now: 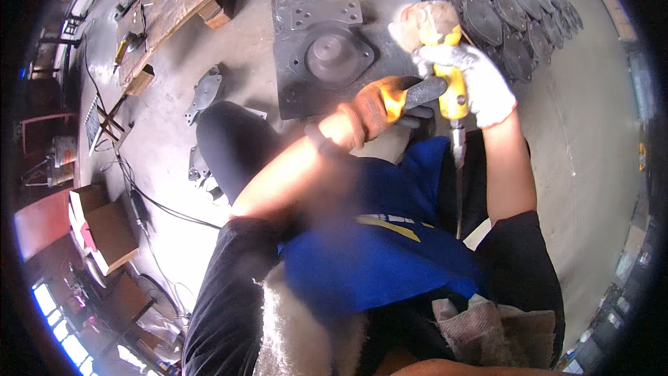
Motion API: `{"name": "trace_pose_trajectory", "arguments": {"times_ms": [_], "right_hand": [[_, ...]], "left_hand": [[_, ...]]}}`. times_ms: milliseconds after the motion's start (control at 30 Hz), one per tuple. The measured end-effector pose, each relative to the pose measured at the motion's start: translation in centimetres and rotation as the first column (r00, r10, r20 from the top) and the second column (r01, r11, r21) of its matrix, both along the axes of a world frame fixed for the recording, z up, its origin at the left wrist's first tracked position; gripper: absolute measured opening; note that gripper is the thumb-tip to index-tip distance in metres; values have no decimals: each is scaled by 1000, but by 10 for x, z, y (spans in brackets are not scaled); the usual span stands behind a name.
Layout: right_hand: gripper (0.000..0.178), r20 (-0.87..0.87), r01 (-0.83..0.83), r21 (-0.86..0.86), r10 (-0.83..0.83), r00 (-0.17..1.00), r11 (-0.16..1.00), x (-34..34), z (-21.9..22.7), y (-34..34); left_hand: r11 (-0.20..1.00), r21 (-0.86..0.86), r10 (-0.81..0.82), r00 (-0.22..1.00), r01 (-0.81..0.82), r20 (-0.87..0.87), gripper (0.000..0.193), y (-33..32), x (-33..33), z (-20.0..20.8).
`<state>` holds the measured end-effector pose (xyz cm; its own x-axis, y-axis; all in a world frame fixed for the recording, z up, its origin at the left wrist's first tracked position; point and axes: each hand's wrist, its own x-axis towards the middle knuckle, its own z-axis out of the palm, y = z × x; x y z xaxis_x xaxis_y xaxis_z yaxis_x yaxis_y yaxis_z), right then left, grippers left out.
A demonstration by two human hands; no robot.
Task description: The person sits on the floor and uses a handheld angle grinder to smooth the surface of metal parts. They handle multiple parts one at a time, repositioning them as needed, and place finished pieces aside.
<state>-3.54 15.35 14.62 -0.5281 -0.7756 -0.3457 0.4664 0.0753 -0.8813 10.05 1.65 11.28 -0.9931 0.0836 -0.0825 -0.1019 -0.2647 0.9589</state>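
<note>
A yellow hand-held power tool [454, 90] stands out at the upper right, with a silver fitting and thin dark line at its near end. My right hand [483, 82], in a white glove, is closed around its body. Wearing an orange glove with dark fingers, my left hand [396, 101] presses bent fingers to the tool's left side. Pale, stained cloth-like material [423, 22] covers the far end, hiding its tip. Left of the tool, a round metal flange part [334, 58] lies on a dark metal plate [296, 94], near a small drilled plate [325, 14].
Several dark flange parts [515, 14] stand in rows at the far right. A wooden bench [174, 0] runs along the far left, with another yellow tool [124, 52] nearby. Loose metal pieces [207, 89] lie by my left knee. Black cables [167, 207] cross the floor near a cardboard box [104, 230].
</note>
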Motion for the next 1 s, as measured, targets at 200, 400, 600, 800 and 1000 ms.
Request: {"name": "trace_pose_trajectory", "arguments": {"times_ms": [200, 400, 600, 800, 1000], "right_hand": [[32, -88, -183, 52, 187, 978, 982, 12, -25, -8], [34, -426, -446, 141, 461, 779, 884, 16, -12, -37], [34, 8, -420, -91, 422, 907, 903, 23, -19, -76], [29, -343, -541, -57, 493, 800, 839, 20, -23, -84], [27, -261, -489, 179, 520, 813, 854, 30, -10, -78]], "left_hand": [[843, 475, 161, 961, -252, 224, 34, 20, -2, -24], [911, 139, 367, 917, -389, 157, 32, 11, 28, -15], [690, -652, 370, 927, -315, -57, 24, -7, 32, -32], [599, -612, 511, 835, -516, -204, 24, 0, 26, -78], [593, -673, 523, 847, -442, -96, 25, 19, 18, -99]]}}
